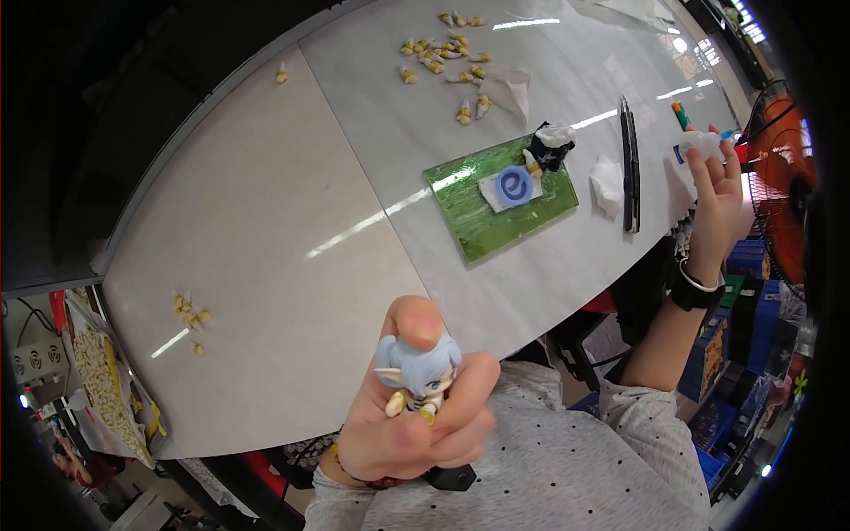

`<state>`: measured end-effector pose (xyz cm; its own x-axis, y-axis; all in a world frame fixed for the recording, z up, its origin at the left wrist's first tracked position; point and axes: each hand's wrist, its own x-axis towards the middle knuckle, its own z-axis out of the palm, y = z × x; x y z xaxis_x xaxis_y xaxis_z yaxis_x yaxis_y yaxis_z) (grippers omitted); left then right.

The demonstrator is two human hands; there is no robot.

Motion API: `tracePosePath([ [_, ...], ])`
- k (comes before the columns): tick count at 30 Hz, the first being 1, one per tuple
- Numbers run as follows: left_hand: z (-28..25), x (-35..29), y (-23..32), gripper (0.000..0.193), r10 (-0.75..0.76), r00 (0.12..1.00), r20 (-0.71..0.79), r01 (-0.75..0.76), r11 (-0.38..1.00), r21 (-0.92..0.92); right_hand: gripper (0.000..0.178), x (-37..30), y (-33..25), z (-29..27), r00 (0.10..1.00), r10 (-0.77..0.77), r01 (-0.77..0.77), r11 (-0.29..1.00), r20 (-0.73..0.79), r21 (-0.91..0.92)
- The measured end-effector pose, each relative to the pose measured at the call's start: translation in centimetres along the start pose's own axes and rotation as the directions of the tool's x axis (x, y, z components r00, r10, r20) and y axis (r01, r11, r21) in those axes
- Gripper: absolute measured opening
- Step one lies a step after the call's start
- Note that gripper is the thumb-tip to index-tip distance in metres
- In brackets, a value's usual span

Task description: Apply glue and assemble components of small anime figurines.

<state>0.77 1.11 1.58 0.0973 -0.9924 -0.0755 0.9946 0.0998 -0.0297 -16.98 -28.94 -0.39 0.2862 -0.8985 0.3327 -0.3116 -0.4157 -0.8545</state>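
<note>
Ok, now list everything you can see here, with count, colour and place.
Figurine: one, pale-blue hair, in the left hand
Bottle: one, white with blue tip, in the right hand
Table: one, pale, centre
Small parts: many, white-yellow-beige, table's far side and left
Board: one, green, on table
Round dish: one, blue, above board
Dark container: one, black with white tissue, board's far right corner
Crumpled tissue: one, white, right of board
Slim tools: number unclear, black, right of tissue
Pale pieces: many, cream, left edge
Bins: several, blue, right
Hands: two, bare
Sleeves: two, grey dotted
</note>
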Motion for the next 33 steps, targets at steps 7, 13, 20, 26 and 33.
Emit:
tracePosePath([
  [7, -0.6, 0.2, 0.1, 0.041, 0.032, 0.997, 0.077, -0.033, 0.999, 0.010, 0.047, -0.1, 1.3, 1.8, 0.997, -0.071, 0.071, 0.997, -0.006, 0.000],
  [13, -1.1, 0.7, 0.1, 0.037, 0.004, 0.988, 0.157, -0.016, 0.997, 0.074, 0.028, -2.4, -0.9, 2.7, 0.908, -0.267, 0.274, 0.962, -0.322, -0.024],
  [20, 0.0, 0.7, -0.7, 0.036, 0.121, 0.978, 0.171, -0.137, 0.987, 0.082, 0.029, -3.4, -4.3, 3.5, 0.972, -0.031, 0.098, 0.956, 0.235, -0.278],
  [26, 0.2, 0.4, -0.7, 0.033, 0.092, 0.971, 0.222, -0.120, 0.986, 0.115, 0.032, -3.3, -3.8, 4.4, 0.945, -0.187, 0.286, 0.869, 0.268, -0.404],
  [33, 0.1, 0.1, -1.0, 0.039, 0.116, 0.963, 0.242, -0.154, 0.978, 0.144, 0.028, -3.3, -4.2, 2.9, 0.905, -0.316, 0.347, 0.935, 0.285, -0.066],
])
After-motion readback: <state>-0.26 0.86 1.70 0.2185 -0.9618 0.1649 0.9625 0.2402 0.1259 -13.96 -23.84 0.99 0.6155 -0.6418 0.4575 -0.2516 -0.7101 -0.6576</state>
